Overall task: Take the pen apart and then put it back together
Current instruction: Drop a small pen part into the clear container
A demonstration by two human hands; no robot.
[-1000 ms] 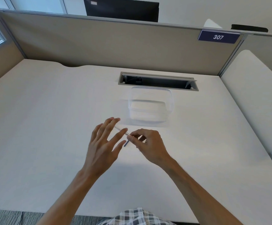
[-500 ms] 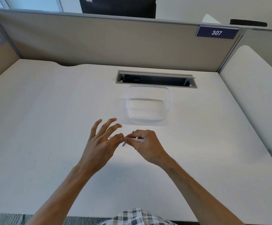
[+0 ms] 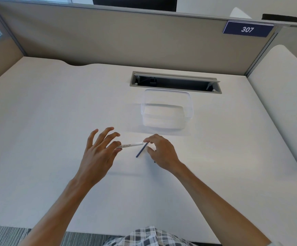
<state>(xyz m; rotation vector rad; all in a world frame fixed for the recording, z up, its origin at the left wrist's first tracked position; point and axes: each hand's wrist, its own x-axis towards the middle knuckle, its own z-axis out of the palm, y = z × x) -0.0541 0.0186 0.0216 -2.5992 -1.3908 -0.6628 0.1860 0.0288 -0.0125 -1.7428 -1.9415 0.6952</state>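
The pen is in two pieces above the white desk (image 3: 55,139). My left hand (image 3: 99,153) pinches the white pen barrel (image 3: 131,145) at its left end between thumb and forefinger, the other fingers spread. The barrel lies nearly level, its open end pointing right. My right hand (image 3: 160,153) grips the thin dark blue ink refill (image 3: 141,150), which slants down and to the left from its fingertips. The refill's upper end sits just beside the barrel's open end. A small dark bit shows under my right palm; I cannot tell what it is.
A clear plastic container (image 3: 167,110) stands just beyond the hands. Behind it a grey cable slot (image 3: 176,82) is cut into the desk. Beige partition walls close the back and left; a second desk surface (image 3: 286,96) lies to the right.
The hands were together on the pen; now they have drawn apart, the barrel staying with the left hand and the refill out in the right hand.
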